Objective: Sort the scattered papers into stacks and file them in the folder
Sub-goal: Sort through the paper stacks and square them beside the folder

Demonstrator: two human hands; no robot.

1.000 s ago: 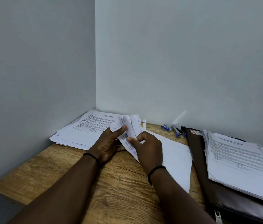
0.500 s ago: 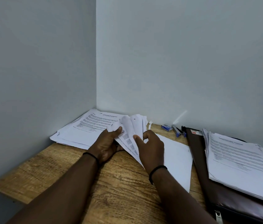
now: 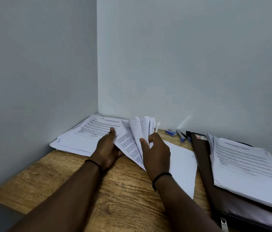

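Papers (image 3: pixel 132 139) are fanning in both hands just left of the folder (image 3: pixel 203 164); the left hand (image 3: pixel 106 148) is gripping the bundle, the right hand (image 3: pixel 155 151) is pinching sheets apart. Thin, limp sheets could be slipping loose onto the rough wooden table (image 3: pixel 65 178), mixing with flat stacks.

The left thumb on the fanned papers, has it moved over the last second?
Yes. The left hand has slid its thumb left, off the fanned papers, toward the printed stack in the corner.
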